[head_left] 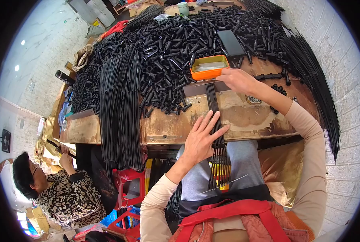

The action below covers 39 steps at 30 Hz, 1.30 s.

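A narrow row of thin black ribs (pixel 212 97) runs from the table over its front edge toward my lap, fanning out at the lower end. My left hand (pixel 202 139) lies on these ribs with its fingers spread. A thin metal wire (pixel 236 178) crosses their lower ends. At the front right corner of an orange box (pixel 206 74), my right hand (pixel 238 80) is closed in a pinch. What its fingertips hold is too small to make out. Thin pale wires (pixel 210 66) lie inside the box.
Black tubular parts (pixel 180 44) are heaped across the table (pixel 163 127). Bundles of long black rods (pixel 121 109) (pixel 315 84) overhang it on both sides. A phone (pixel 230 42) rests on the heap. A co-worker (pixel 63 189) sits at left, beside red stools (pixel 131 185).
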Available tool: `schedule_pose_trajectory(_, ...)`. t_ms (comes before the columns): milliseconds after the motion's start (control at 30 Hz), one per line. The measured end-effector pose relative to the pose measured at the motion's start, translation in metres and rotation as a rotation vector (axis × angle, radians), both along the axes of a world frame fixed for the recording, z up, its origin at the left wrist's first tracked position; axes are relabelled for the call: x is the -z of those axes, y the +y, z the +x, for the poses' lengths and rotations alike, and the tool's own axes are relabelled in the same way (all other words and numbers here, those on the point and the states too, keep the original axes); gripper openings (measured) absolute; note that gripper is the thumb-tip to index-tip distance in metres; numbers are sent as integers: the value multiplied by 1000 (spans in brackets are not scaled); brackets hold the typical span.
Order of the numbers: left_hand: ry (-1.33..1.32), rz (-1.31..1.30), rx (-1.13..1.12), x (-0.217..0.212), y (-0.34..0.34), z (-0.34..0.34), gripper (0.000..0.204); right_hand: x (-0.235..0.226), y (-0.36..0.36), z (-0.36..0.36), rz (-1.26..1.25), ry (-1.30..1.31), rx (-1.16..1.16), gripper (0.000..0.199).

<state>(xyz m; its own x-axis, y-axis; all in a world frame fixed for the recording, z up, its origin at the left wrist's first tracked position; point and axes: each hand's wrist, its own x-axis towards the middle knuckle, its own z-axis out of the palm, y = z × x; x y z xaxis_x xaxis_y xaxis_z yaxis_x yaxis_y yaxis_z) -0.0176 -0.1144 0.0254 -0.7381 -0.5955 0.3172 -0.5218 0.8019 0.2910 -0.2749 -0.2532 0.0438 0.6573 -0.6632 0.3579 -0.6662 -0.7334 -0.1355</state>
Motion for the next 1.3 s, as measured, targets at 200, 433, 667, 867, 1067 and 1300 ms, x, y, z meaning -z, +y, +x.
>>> schedule_pose_trajectory(200,-21,5,-7,-1,0,0,75,-1,-18,0,45,-31,-36,17)
schedule_pose_trajectory(433,-36,3,6,-2,0,-1,73,-1,-17,6,127,-141,-20,6)
schedule_pose_trajectory(667,-7,13,11,-3,-2,-1,75,-1,-15,17,54,-200,-39,12)
schedule_pose_trajectory(867,1,20,11,-3,-1,1,78,-10,-4,4,26,12,139,12)
schedule_pose_trajectory(1067,29,16,16,2,0,0,78,-10,-4,-2,54,6,105,10)
schedule_pose_trajectory(1300,35,2,23,2,4,-2,80,-9,-10,17,56,-96,93,17)
